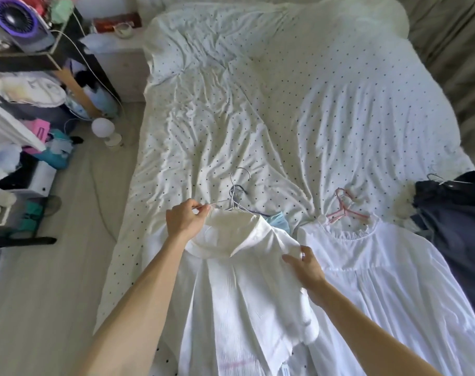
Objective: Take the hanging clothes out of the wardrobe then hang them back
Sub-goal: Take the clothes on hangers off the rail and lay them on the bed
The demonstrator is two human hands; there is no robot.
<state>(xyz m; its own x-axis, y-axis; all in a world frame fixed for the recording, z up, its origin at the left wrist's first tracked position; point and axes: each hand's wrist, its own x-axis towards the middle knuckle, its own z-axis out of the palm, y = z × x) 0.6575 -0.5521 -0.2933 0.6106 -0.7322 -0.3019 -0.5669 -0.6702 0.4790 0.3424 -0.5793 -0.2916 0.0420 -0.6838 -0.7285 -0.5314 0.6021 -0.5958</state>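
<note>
A white hooded shirt (239, 280) lies on the bed (312, 104) on a wire hanger (234, 204). The left hand (184, 221) pinches the hanger's end, and the right hand (306, 267) grips the shirt's sleeve. Just beside it on the right lie a white dress (380, 267) on a pink hanger (344, 210) and a dark garment (458, 226).

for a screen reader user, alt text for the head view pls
A person's left hand pinches a wire hanger at the collar of a white shirt on a polka-dot bed; the right hand grips its sleeve. Alongside lie a white dress on a pink hanger and a dark garment.
</note>
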